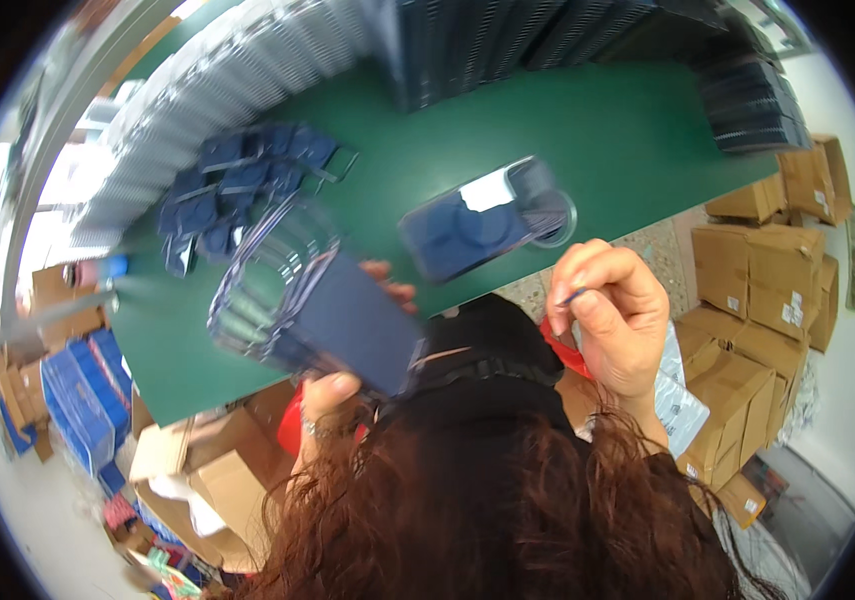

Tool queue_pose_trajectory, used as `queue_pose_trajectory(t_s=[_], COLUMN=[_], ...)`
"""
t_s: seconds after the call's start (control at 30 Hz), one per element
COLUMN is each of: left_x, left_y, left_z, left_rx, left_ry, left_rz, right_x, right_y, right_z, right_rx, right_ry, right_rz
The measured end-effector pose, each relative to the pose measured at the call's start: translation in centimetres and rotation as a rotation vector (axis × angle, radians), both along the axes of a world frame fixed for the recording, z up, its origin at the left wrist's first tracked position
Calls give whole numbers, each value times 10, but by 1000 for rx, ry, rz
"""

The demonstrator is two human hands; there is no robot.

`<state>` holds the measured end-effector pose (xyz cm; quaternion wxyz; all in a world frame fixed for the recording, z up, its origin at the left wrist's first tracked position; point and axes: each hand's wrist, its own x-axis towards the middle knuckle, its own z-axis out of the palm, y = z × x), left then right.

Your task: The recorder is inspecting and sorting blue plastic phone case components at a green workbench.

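My left hand (330, 393) grips a stack of dark blue, phone-sized flat cases (352, 325); clear plastic loops fan out from their far end. Its thumb lies on the near side and its fingertips show on the other side. Raised off the table's front edge, my right hand (612, 310) is closed, with thumb and forefinger pinching a tiny dark sliver (574, 296) too small to name. Between the hands lies a clear, glossy phone-sized case (447, 240) with a dark blue face, a ring mark and a white patch. A round clear loop (559, 220) sticks out at its right end.
A pile of dark blue cases (237, 185) lies at the left on the green table (627, 140). Rows of pale trays (217, 90) and dark trays (487, 45) line the back. Cardboard boxes (762, 270) are stacked at the right, and an open carton (217, 480) stands below left.
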<state>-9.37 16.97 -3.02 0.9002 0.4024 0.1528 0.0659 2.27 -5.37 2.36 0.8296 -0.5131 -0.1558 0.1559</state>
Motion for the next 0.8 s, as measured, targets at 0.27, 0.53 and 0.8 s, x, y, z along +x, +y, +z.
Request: queue_pose_trajectory(t_s=[0.27, 0.53, 0.8], left_x=[-50, -84, -96], left_y=[6, 13, 19], left_z=[8, 2, 6], left_rx=[-6, 1, -88], left_ry=[-165, -150, -92], left_rz=[-37, 10, 8], right_x=[-60, -74, -80], right_y=[71, 107, 107], right_z=[-7, -31, -31], right_rx=[-87, -538, -522], right_ry=[111, -834, -533], right_rz=[227, 70, 202])
